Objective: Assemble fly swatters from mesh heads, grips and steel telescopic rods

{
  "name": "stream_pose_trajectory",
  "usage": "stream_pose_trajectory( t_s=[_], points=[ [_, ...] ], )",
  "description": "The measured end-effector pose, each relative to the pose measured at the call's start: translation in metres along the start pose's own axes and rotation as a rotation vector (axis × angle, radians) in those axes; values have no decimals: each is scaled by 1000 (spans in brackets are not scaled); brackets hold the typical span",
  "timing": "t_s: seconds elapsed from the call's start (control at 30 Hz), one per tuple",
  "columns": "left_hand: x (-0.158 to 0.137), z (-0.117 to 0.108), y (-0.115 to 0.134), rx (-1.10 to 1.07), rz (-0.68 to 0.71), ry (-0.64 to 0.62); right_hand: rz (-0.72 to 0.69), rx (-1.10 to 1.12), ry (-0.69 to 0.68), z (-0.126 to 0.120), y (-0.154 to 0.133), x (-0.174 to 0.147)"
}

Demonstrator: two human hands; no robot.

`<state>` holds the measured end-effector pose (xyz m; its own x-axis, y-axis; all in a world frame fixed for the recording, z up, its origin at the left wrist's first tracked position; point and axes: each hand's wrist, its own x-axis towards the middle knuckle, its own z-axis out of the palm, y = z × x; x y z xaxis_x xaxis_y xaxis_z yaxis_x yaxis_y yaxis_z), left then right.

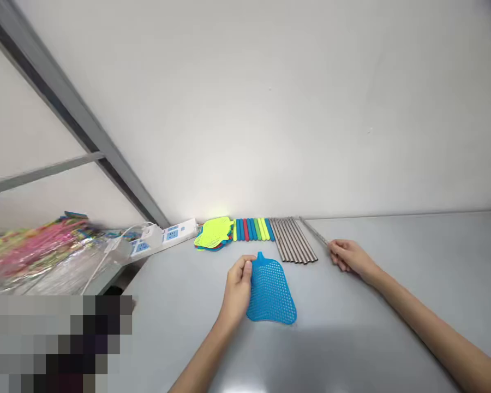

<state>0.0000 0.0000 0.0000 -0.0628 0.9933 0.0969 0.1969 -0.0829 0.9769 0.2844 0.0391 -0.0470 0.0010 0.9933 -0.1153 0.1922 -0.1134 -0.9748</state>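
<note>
Blue mesh paddle (272, 295), lower centre: I pinch it near its neck, left grip (238, 283). Metal rod (314, 231), right of centre: right grip (349, 256) closed on one end. Step, seemingly: rod pick-up; next calls for steady hold.

In the lower centre of the frame, a person's left hand (238, 281) grips a blue mesh paddle (272, 292) near its short neck, above a grey table (413, 273). Right of centre, the right hand (348, 256) pinches the near end of a slim metal rod (314, 231). Centre, a row of metal tubes (293, 240) lies beside coloured sticks (252, 229). Left of these sit stacked mesh paddles (213, 232), yellow-green uppermost, and a white power strip (184, 231). Blurred, colourful plastic-wrapped items (36, 248) fill the left edge.
</note>
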Motion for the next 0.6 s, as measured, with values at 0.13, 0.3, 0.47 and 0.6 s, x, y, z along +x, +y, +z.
stream_pose_trajectory(
  t_s=[0.13, 0.3, 0.47, 0.6],
  points=[
    [-5, 6, -12, -53, -55, -56, -11, 48, 78, -1, 0, -15],
    [-4, 7, -22, -87, -82, -42, -51, 150, 138, -1, 0, -33],
    [-2, 9, -19, -112, -107, -33, -96, 221, 197, 0, 0, -41],
    [-1, 11, -13, -116, -112, -5, -116, 262, 205, -3, 1, -41]
  ],
)
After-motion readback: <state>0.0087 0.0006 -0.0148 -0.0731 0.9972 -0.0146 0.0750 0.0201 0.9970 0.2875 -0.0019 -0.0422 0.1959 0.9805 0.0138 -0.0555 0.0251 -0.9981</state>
